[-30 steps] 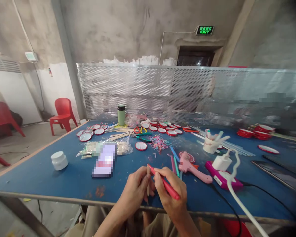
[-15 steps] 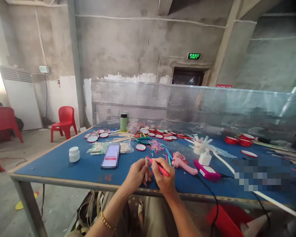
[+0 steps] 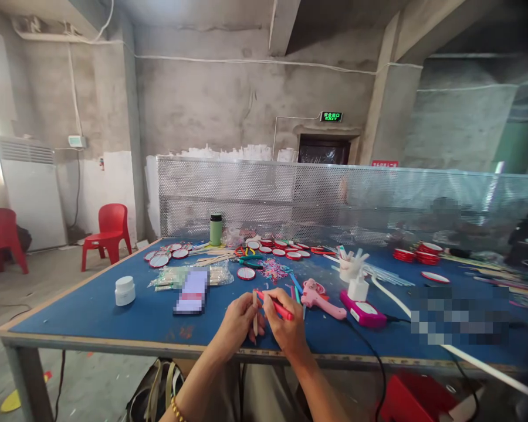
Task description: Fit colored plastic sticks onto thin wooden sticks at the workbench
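Note:
Near the table's front edge, my left hand (image 3: 238, 319) is closed around a narrow wooden stick (image 3: 255, 321), held roughly upright. My right hand (image 3: 287, 329) grips a red marker pen (image 3: 283, 310), whose tip end is at the upper part of the stick. Whether the tip touches the wood is too small to tell. Beyond my hands lie a round red-rimmed disc (image 3: 246, 274) and a pile of small pink and blue bits (image 3: 274, 269). A pink glue gun (image 3: 323, 300) rests just right of my right hand.
Left of my hands are a phone (image 3: 192, 292), a bagged bundle of sticks (image 3: 220, 273) and a white jar (image 3: 125, 291). A magenta box (image 3: 363, 309) and a white cup of sticks (image 3: 348, 268) stand right. A white tube (image 3: 393, 302) crosses the table. Perforated metal screen (image 3: 229, 187) borders the back.
The camera view has tilted up slightly, so the table sits lower in the picture. Both hands keep their holds on the stick and the marker pen, with little visible movement.

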Action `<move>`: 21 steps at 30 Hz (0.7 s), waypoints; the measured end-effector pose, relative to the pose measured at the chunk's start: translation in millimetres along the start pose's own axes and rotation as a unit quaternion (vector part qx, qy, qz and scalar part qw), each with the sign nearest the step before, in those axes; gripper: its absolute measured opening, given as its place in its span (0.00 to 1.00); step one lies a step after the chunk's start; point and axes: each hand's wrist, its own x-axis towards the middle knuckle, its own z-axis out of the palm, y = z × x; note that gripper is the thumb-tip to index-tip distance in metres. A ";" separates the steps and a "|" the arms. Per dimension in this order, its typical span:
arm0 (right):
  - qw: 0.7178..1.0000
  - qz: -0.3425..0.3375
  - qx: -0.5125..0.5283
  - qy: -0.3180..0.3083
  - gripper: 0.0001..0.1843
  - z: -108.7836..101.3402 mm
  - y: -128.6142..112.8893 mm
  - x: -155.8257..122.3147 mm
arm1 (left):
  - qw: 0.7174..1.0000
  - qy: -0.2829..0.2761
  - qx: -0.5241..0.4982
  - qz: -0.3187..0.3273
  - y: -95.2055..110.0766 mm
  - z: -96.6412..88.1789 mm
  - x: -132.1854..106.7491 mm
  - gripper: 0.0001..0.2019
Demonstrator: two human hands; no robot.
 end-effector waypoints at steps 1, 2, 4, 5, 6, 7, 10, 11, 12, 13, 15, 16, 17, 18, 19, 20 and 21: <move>1.000 -0.002 0.000 -0.001 0.10 -0.2 0.2 -0.1 | 1.000 -0.001 -0.001 0.002 -1.4 0.2 0.4 0.20; 1.000 -0.003 -0.003 -0.001 0.10 -0.3 0.4 -0.2 | 1.000 0.000 -0.003 0.004 -2.7 0.5 0.8 0.21; 1.000 -0.003 -0.004 -0.004 0.11 -0.4 1.3 -0.3 | 1.000 -0.003 -0.006 0.000 -4.8 1.2 1.6 0.22; 1.000 -0.004 -0.003 -0.005 0.11 -0.4 1.9 -0.2 | 1.000 -0.005 -0.007 -0.002 -5.6 1.5 2.0 0.22; 1.000 -0.004 -0.002 -0.005 0.11 -0.2 2.6 0.0 | 1.000 -0.002 -0.008 -0.003 -6.1 1.8 2.3 0.22; 1.000 -0.004 0.000 -0.005 0.11 0.0 3.2 0.1 | 1.000 -0.001 -0.007 -0.002 -6.3 2.1 2.6 0.22; 1.000 -0.003 0.004 -0.007 0.11 0.5 4.8 0.2 | 1.000 0.000 -0.007 0.000 -5.3 2.4 2.6 0.22; 1.000 -0.001 0.004 -0.008 0.11 0.7 5.1 0.2 | 1.000 0.000 -0.008 0.000 -4.4 2.3 2.4 0.22; 1.000 0.002 0.003 -0.009 0.11 0.8 5.4 0.1 | 1.000 0.000 -0.008 0.000 -3.3 2.1 2.1 0.22; 1.000 0.004 0.001 -0.010 0.11 0.8 5.6 0.1 | 1.000 0.001 -0.006 -0.001 -2.1 2.0 1.8 0.22; 1.000 0.006 -0.001 -0.014 0.11 1.0 5.9 0.1 | 1.000 0.002 -0.002 0.000 0.4 1.8 0.9 0.22; 1.000 0.005 -0.001 -0.016 0.12 1.1 6.1 0.2 | 1.000 0.000 -0.001 0.003 1.4 1.7 0.5 0.22; 1.000 0.005 0.000 -0.018 0.12 1.3 6.3 0.2 | 1.000 -0.002 -0.001 0.006 2.1 1.7 0.2 0.22; 1.000 0.005 0.001 -0.020 0.12 1.5 6.6 0.2 | 1.000 -0.004 -0.001 0.008 2.4 1.7 -0.1 0.22; 1.000 0.005 0.001 -0.021 0.11 1.7 6.8 0.1 | 1.000 -0.005 0.000 0.010 2.5 1.7 -0.2 0.21; 1.000 0.005 0.000 -0.022 0.11 2.0 7.1 0.0 | 1.000 -0.006 0.001 0.010 2.2 1.7 -0.3 0.21; 1.000 0.004 -0.001 -0.022 0.11 2.2 7.3 -0.1 | 1.000 -0.005 0.002 0.009 1.8 1.7 -0.2 0.21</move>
